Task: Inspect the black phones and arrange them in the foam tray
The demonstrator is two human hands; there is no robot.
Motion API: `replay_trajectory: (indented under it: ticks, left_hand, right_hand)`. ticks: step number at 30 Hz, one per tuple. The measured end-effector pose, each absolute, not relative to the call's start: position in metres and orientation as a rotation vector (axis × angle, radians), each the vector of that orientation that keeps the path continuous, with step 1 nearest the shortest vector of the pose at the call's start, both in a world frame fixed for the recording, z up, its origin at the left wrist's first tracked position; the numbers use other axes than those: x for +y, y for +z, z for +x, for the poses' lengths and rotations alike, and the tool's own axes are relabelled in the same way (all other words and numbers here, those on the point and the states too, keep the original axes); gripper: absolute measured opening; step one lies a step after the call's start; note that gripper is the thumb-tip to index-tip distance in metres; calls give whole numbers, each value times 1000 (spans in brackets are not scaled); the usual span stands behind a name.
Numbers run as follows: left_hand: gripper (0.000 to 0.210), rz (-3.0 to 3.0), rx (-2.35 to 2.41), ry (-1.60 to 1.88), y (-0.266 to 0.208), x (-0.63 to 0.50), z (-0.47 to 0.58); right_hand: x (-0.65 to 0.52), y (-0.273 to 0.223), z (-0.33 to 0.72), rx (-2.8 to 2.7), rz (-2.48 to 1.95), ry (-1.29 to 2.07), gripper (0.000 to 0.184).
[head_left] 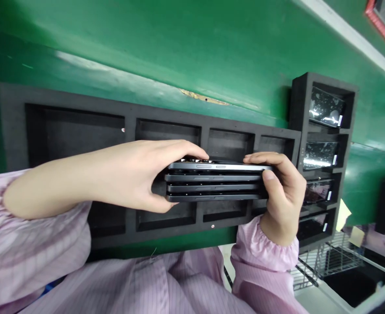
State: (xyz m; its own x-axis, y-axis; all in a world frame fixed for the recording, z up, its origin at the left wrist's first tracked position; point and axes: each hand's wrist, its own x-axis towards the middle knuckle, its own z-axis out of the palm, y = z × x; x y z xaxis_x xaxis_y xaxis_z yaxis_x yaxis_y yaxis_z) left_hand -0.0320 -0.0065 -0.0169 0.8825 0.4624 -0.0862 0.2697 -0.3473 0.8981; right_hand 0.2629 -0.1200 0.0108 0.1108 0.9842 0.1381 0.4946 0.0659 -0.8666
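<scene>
A stack of several dark smartphones [213, 187] is held edge-on between my two hands, above a black foam tray. My left hand [143, 174] clamps the left end, thumb and fingers on the stack's top and bottom faces. At the right end, my right hand [282, 187] is wrapped round the phones, with fingers over the top one and the thumb against the near edge. Camera lenses show on the top phone, close to my left fingertips. Below lies the foam tray [114, 237], whose visible compartments hold nothing.
On the right, a second black foam tray [351, 109] holds a phone-like glossy slab [326, 109] in each visible compartment. Both trays rest on a green table [146, 35]. A wire rack [339, 261] and yellow paper notes [342, 215] are at lower right.
</scene>
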Motion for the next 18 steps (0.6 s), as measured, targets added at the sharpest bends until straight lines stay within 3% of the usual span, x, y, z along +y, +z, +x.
replay_trajectory:
  ticks: [13,18]
  left_hand:
    - [72,2032,502,258,-18,-6,-31]
    - [80,2127,475,203,-19,0,-27]
  right_hand:
    - [-120,20,259,-1600,-1705,766,32]
    - [-119,27,202,-2058,-2008,114,59]
